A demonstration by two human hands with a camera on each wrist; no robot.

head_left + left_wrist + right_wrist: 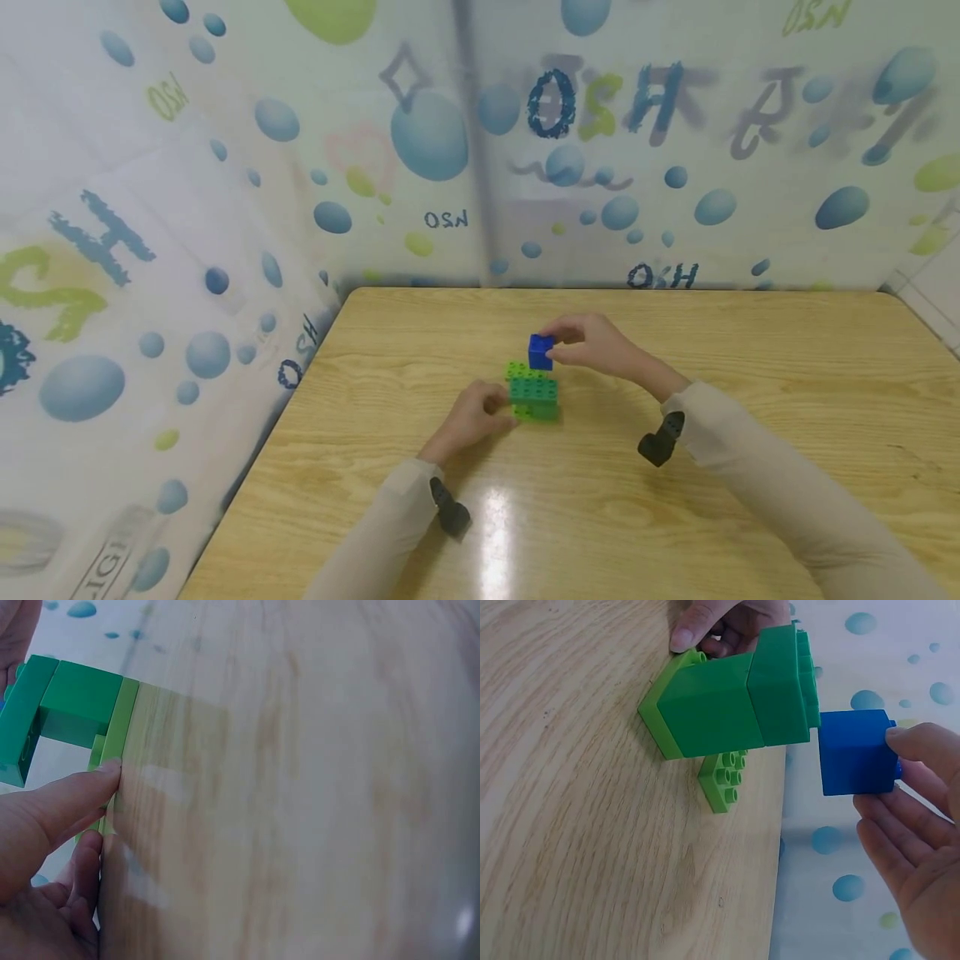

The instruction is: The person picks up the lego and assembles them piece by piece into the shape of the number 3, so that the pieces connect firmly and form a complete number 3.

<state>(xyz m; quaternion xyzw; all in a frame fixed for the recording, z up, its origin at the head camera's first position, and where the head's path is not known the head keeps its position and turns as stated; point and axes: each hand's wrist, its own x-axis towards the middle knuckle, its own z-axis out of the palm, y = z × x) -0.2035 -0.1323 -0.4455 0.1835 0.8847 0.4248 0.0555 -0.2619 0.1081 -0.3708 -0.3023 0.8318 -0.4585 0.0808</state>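
My right hand [594, 343] pinches a blue toy building block [857, 752] between thumb and fingers. It holds the block just above a small stack of green blocks, close to the studs of the top one. That top block is a dark green brick [533, 390], sitting on another dark green brick [709, 705]. Both rise from a flat light green plate [120, 724] on the table. At the stack's left side, my left hand [474, 414] pinches the plate's edge, thumb on one side and fingers on the other. More light green studs [727, 780] show behind the bricks.
The stack stands on a wood-grain table [615, 517]. Behind the table hangs a pale curtain [517, 242] with blue and green drops, and it continues along the left side. A dark wrist camera [662, 439] sits on the right sleeve, another [451, 510] on the left.
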